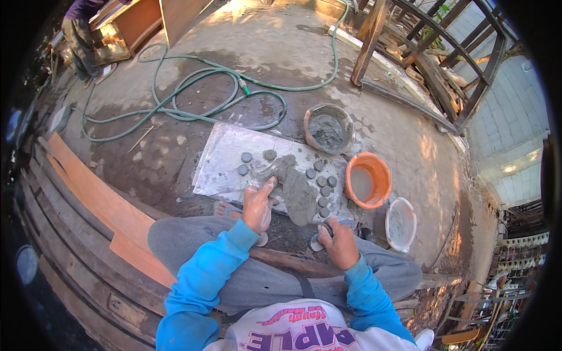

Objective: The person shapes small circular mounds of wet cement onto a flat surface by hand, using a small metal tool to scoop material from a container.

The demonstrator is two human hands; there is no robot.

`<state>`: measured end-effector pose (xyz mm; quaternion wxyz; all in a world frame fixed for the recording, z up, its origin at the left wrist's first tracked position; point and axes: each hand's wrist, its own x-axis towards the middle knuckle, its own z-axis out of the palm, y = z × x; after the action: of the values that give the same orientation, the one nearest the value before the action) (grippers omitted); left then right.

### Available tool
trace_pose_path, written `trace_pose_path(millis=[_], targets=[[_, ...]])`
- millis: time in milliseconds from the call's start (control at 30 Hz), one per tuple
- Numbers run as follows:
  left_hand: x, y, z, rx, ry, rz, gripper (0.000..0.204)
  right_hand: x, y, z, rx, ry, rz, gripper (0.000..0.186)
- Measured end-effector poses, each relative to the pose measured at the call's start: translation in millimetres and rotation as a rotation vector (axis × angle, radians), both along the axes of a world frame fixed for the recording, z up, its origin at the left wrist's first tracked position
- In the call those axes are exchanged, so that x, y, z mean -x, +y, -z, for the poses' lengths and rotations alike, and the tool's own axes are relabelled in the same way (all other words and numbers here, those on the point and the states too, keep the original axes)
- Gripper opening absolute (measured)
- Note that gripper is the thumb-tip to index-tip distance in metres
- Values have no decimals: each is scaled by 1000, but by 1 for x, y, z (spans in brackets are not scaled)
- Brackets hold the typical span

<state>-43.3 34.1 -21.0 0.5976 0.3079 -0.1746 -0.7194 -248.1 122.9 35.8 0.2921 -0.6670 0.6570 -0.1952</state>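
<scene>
A pale, cement-smeared board [225, 155] lies on the ground before my feet, with a heap of wet grey mortar [298, 196] across its middle. At the heap's left edge is my left hand [257, 206], fingers curled and thumb forward; what they hold, if anything, is hidden. Small dark round pieces [325, 191] stand in a cluster right of the mortar, and a few others [246, 157] are on its left. My right hand [341, 244] is closed by my right foot, near the board's front edge. A dark bit shows at its fingertips, too small to name.
Right of the board stand a bucket of grey mortar [328, 130], an orange bucket of cloudy water [369, 181] and a whitish tub [401, 225]. A green hose [193, 111] lies coiled beyond. Wooden planks [93, 251] flank my left; a wooden frame [410, 105] stands far right. Another person [81, 41] is far left.
</scene>
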Motion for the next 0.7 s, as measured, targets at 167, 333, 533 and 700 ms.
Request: trace_pose_path(millis=[167, 333, 533, 700], targets=[[1, -4, 19, -142, 70, 31, 29, 14, 2, 10, -71, -160, -7, 22], [-3, -4, 28, -98, 207, 93, 34, 24, 5, 7, -146, -232, -14, 24], [4, -5, 14, -103, 326, 156, 34, 16, 5, -1, 0, -81, -40, 22], [-2, -7, 24, -80, 277, 99, 35, 8, 7, -5, 16, -7, -66, 22]])
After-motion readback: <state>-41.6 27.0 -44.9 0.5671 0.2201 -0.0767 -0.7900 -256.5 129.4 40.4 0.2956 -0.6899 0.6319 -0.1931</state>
